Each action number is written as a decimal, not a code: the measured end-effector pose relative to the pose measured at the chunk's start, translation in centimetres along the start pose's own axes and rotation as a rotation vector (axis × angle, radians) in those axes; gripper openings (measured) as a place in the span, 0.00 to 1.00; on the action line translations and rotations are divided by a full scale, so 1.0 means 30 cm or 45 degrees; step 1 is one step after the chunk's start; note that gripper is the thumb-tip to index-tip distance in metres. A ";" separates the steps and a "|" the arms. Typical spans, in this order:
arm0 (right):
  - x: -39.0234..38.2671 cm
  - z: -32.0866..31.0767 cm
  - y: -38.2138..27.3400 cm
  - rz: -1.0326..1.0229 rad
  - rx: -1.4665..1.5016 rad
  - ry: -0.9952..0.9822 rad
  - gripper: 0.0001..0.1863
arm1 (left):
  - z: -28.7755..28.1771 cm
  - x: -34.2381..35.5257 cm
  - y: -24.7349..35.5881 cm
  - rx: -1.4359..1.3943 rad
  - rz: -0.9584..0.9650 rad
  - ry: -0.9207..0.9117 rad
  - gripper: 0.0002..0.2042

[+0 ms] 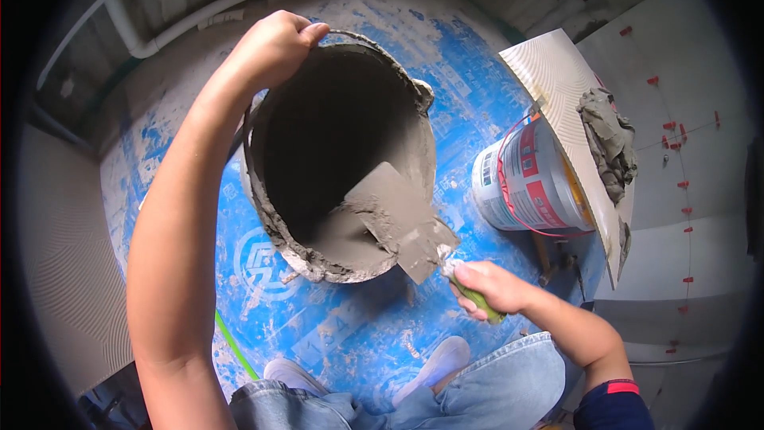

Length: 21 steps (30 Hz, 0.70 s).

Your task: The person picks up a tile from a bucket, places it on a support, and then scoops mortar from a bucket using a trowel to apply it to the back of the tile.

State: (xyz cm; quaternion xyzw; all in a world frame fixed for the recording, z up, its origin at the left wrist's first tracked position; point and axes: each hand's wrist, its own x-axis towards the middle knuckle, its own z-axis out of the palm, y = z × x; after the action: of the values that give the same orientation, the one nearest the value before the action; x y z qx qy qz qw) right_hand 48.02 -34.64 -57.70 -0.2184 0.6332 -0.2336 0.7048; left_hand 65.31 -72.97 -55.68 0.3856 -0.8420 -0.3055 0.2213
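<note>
My left hand (pixel 280 46) is closed on the upper rim of a mortar-caked bucket (pixel 415 139), whose dark opening faces me as it tilts. In my right hand (pixel 495 287) is the green handle of a trowel (pixel 391 205). The trowel's grey, mortar-coated blade reaches over the bucket's lower right rim into its mouth. Wet grey mortar (pixel 342 235) coats the bucket's inner wall behind the blade. Deep shadow hides the bottom of the bucket.
To the right, a white pail (pixel 529 179) with a red handle supports a ridged tile (pixel 557 80) carrying a mortar heap (pixel 609 143). Blue, dirt-smeared sheeting (pixel 334 326) covers the floor. White pipes (pixel 183 28) run at the upper left. Red clips (pixel 675 143) dot the tiled wall.
</note>
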 end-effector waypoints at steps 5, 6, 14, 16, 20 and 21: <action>0.076 0.052 -0.269 -0.407 -1.521 0.525 0.21 | -0.005 -0.072 0.076 0.046 -0.006 -0.059 0.23; 0.115 0.033 -0.282 -0.547 -1.786 0.648 0.20 | -0.005 -0.081 0.098 0.027 -0.023 -0.056 0.22; 0.266 -0.013 -0.491 -0.384 -2.209 0.643 0.23 | 0.002 -0.137 0.064 -0.054 0.147 0.105 0.22; 0.331 -0.048 -0.443 0.094 -1.830 0.318 0.34 | -0.008 -0.159 0.094 -0.011 0.027 0.033 0.21; 0.255 0.050 -0.429 0.452 -1.005 -0.099 0.34 | -0.011 -0.190 0.091 -0.054 0.026 0.068 0.20; 0.260 0.067 -0.403 0.454 -0.760 -0.167 0.33 | -0.015 -0.188 0.067 -0.052 0.026 0.094 0.20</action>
State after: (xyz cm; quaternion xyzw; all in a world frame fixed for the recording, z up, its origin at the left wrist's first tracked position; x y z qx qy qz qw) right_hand 50.08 -48.96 -56.38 -0.3155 0.6550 0.1030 0.6788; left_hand 67.98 -67.66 -54.75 0.3836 -0.8307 -0.3058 0.2633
